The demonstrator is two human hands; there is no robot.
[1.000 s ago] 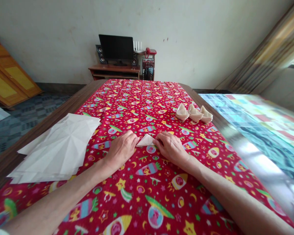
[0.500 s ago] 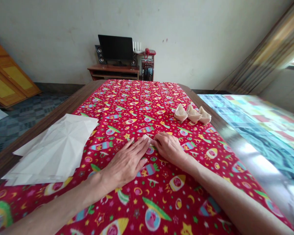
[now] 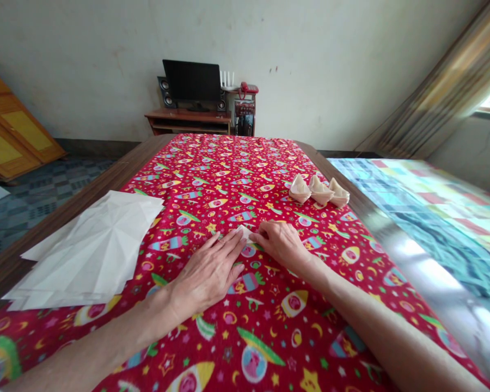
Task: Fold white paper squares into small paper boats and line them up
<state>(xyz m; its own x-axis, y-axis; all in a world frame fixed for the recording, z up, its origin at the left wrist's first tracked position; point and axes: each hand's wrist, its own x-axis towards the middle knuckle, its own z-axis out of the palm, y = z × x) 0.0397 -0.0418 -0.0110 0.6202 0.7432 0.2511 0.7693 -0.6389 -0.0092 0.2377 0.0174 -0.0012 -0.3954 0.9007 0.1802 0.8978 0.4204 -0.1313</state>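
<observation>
A small piece of folded white paper (image 3: 245, 233) lies on the red patterned cloth (image 3: 212, 185), mostly covered by my fingers. My left hand (image 3: 212, 267) rests flat with fingers stretched out, its fingertips pressing on the paper's left part. On the other side, my right hand (image 3: 281, 242) has its fingers curled, and its thumb and forefinger pinch the paper's right edge. Three folded paper cups (image 3: 319, 190) stand in a row farther back on the right. Left of my hands sits a stack of creased white paper sheets (image 3: 102, 245).
The dark wooden table edge (image 3: 106, 179) shows beyond the cloth. At the far wall are a monitor (image 3: 191, 81) on a desk and a red telephone (image 3: 249, 87). A bed with a checked cover (image 3: 428, 218) stands along the right; a wooden cabinet (image 3: 20, 125) is at the left.
My left fingers have drawn back slightly to the left, so more of the folded paper shows between my hands. The right hand has hardly moved.
</observation>
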